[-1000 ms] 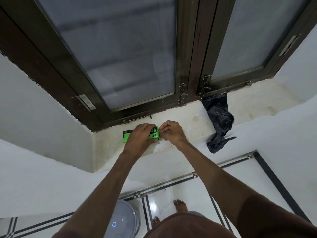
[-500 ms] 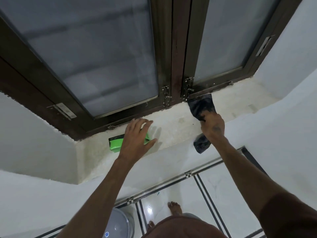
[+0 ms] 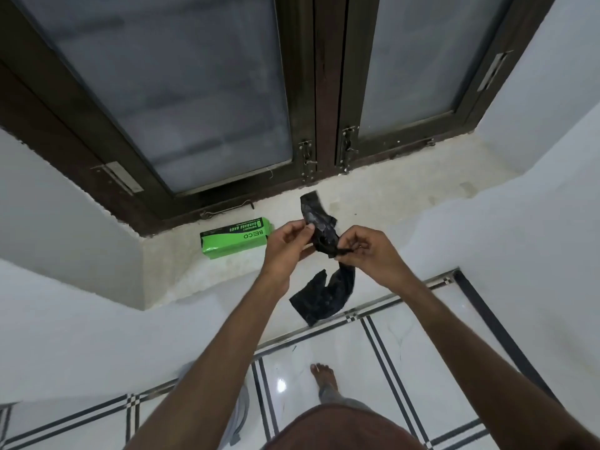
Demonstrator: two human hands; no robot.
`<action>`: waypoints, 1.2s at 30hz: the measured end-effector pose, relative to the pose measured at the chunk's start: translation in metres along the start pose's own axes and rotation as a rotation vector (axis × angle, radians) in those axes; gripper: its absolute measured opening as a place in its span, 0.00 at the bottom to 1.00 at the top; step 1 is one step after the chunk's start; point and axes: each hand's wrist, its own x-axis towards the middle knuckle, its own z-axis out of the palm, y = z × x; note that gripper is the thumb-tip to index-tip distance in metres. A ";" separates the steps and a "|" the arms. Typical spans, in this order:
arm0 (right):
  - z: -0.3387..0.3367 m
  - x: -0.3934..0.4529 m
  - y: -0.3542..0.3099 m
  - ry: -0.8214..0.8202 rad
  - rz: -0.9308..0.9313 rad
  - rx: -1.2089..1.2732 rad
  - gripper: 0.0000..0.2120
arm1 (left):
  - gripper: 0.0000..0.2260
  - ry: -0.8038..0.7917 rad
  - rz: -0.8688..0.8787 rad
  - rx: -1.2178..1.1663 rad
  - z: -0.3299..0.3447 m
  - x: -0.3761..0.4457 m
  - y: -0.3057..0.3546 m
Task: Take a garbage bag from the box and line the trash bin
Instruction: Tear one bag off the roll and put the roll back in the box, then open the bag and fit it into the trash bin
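Above window sill (image 3: pixel 373 203): both hands now together, left hand (image 3: pixel 285 246) and right hand (image 3: pixel 370 251) pinching black garbage bag (image 3: pixel 319 222), lifted off sill; green box (image 3: pixel 235 240) released, lying on sill; tiled floor (image 3: pixel 389 352) below.

I see the garbage bag (image 3: pixel 319 233), black, thin and crumpled, still folded into a narrow strip, held in the air in front of the window sill. Its upper end sticks up past the fingers and its lower end hangs down in a loose flap. The box (image 3: pixel 235 237) is bright green with black print, lying flat on its long side on the sill, just left of the bag.
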 end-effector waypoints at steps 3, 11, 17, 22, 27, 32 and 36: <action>0.024 -0.027 -0.001 0.005 0.026 0.016 0.10 | 0.03 0.077 0.096 0.034 -0.018 -0.029 -0.005; 0.089 -0.112 -0.006 0.045 0.005 0.023 0.10 | 0.08 0.172 0.169 -0.104 -0.089 -0.134 -0.051; 0.115 -0.165 0.005 0.211 0.185 0.170 0.03 | 0.07 0.328 0.148 -0.192 -0.140 -0.205 -0.079; 0.150 -0.179 -0.002 0.203 0.284 0.170 0.04 | 0.13 0.434 0.116 -0.160 -0.142 -0.250 -0.089; 0.187 -0.206 -0.007 -0.155 0.259 0.144 0.28 | 0.17 0.552 0.116 -0.249 -0.138 -0.279 -0.097; 0.201 -0.230 0.000 -0.120 0.263 0.243 0.22 | 0.15 0.621 0.113 -0.341 -0.134 -0.317 -0.098; 0.215 -0.233 -0.012 -0.052 0.305 0.398 0.21 | 0.23 0.591 0.059 -0.028 -0.128 -0.352 -0.123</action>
